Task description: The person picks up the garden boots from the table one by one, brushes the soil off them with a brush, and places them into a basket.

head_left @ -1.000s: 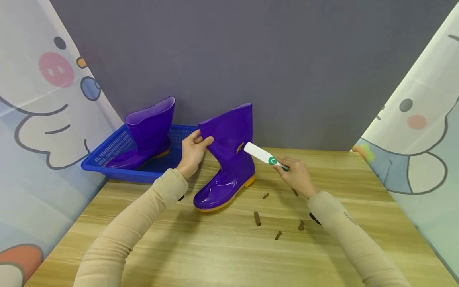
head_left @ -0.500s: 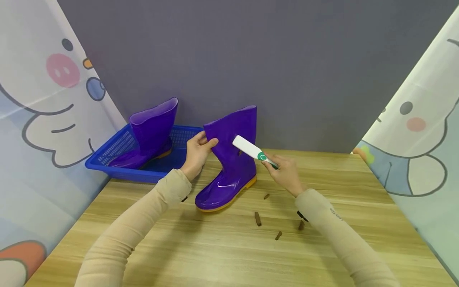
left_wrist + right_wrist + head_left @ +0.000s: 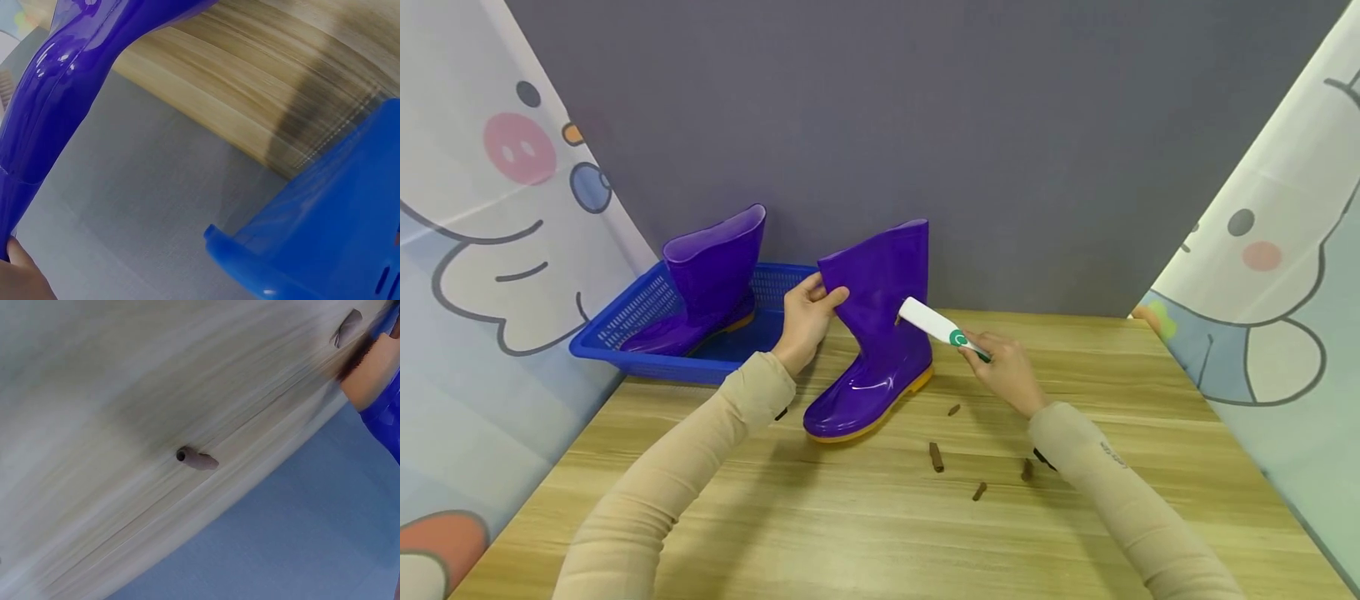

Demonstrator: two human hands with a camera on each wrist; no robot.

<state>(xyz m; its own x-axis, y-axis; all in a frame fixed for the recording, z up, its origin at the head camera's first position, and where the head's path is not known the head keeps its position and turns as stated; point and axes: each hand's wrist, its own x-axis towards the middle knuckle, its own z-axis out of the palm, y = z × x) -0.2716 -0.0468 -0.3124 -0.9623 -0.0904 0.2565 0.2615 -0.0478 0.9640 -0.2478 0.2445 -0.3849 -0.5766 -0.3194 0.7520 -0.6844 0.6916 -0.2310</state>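
A shiny purple rain boot (image 3: 868, 350) with a yellow sole stands on the wooden table, toe towards the lower left. My left hand (image 3: 805, 323) pinches the front edge of its shaft near the top, the thumb outside. My right hand (image 3: 1009, 371) grips the handle of a white brush (image 3: 928, 318) with a green round mark. The brush head lies against the ankle side of the shaft, its bristle side turned to the boot and mostly hidden. A small brown smear (image 3: 898, 319) shows just beside the brush tip. In the right wrist view the boot's yellow heel (image 3: 369, 375) appears at the edge.
A blue plastic basket (image 3: 670, 364) at the back left holds the second purple boot (image 3: 715, 275). Several brown flakes (image 3: 936, 457) lie on the table (image 3: 850, 533) right of the boot. A grey panel (image 3: 962, 150) rises behind, with printed cloths at both sides.
The brush rose and moved left over the shaft, then slid back slightly down to the right. The left hand keeps its pinch on the boot, which stays in place.
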